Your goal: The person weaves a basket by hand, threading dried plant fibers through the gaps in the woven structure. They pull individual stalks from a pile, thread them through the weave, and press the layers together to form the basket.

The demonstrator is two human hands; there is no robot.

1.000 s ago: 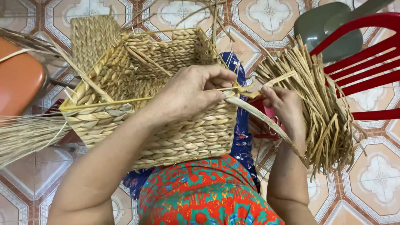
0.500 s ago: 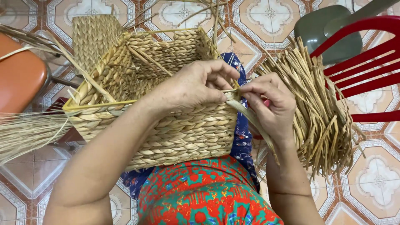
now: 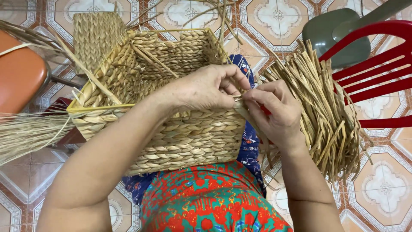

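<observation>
A rectangular basket (image 3: pixel 184 137) woven of braided straw rests on my lap, its open top facing away from me. My left hand (image 3: pixel 206 88) lies over its near right corner and pinches a flat straw strand (image 3: pixel 238 99) at the rim. My right hand (image 3: pixel 277 111) meets it from the right, fingers closed on the same strand. Both hands touch at the corner. A bundle of loose straw strands (image 3: pixel 326 111) hangs just beyond my right hand.
A red plastic chair (image 3: pixel 377 73) stands at the right, with a grey-green seat (image 3: pixel 339 34) behind it. An orange stool (image 3: pixel 19 73) is at the left. A sheaf of thin dry straw (image 3: pixel 25 133) lies at the left edge. The floor is patterned tile (image 3: pixel 386 189).
My right hand has come in from the right, pulling the strand tight, and now meets my left hand at the basket's corner. The basket has barely moved.
</observation>
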